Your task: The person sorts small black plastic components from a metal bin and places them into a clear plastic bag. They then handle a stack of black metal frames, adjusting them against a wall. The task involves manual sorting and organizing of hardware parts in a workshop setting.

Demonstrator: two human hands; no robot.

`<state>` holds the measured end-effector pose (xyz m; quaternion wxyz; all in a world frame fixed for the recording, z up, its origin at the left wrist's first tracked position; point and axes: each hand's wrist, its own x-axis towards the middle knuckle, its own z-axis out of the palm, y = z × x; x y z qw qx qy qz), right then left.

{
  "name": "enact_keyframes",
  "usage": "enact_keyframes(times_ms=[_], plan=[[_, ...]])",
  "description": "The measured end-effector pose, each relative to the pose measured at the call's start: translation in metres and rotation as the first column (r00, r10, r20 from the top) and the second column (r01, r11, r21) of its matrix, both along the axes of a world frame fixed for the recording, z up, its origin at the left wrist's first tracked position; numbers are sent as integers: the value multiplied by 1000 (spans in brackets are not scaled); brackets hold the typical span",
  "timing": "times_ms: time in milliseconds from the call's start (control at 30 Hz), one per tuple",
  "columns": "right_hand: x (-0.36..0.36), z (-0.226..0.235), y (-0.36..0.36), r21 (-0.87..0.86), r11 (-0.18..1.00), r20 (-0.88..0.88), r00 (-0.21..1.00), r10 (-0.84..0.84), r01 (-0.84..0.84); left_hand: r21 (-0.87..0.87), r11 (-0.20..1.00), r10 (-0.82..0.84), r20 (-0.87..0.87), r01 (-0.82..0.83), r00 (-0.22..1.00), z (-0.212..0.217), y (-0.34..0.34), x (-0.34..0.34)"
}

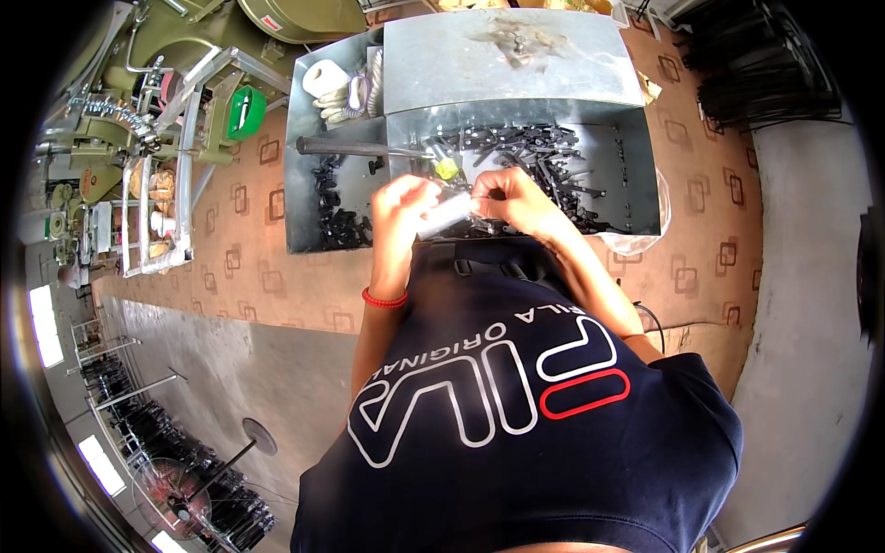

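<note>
Over the near edge of a grey metal box (pixel 293 207), both hands are close together in front of my body. My left hand (pixel 398 207) has its fingers curled at a pale, shiny piece (pixel 446 214) that looks like clear plastic; glare hides its shape. Just to the right, my right hand (pixel 516 201) is closed in a pinch beside that piece, and what sits between its fingertips is too small to tell. A rod with a dark handle (pixel 343 147) lies across the box's divider. Near its far end is a yellow-green item (pixel 446 169).
Many small black parts (pixel 544 152) fill the box's right compartment; more black parts (pixel 341 221) lie in the left one. A white roll (pixel 324 78) sits in the back left corner. A metal lid (pixel 512 64) covers the back. Green machinery (pixel 207 46) stands far left.
</note>
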<state>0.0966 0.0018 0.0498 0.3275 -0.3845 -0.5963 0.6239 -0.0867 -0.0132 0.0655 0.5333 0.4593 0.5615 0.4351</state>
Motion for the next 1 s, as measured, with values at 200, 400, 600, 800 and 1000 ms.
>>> enact_keyframes(times_ms=[200,400,600,800,1000], plan=[[3,3,2,-36,998,-38,998,-44,42,-20,1000,-2,95,4,996,-3,3,0],[21,5,11,-269,953,-98,980,-172,140,-42,998,59,281,-49,958,-15,4,-1],[13,3,5,-511,854,-397,855,-333,96,-96,995,28,338,5,941,-7,3,6],[8,-10,2,-558,830,-373,892,-257,5,-108,994,71,462,-24,884,-7,0,10],[-4,-1,-3,-495,866,-375,917,-135,-75,155,981,-147,211,115,966,-12,1,3]])
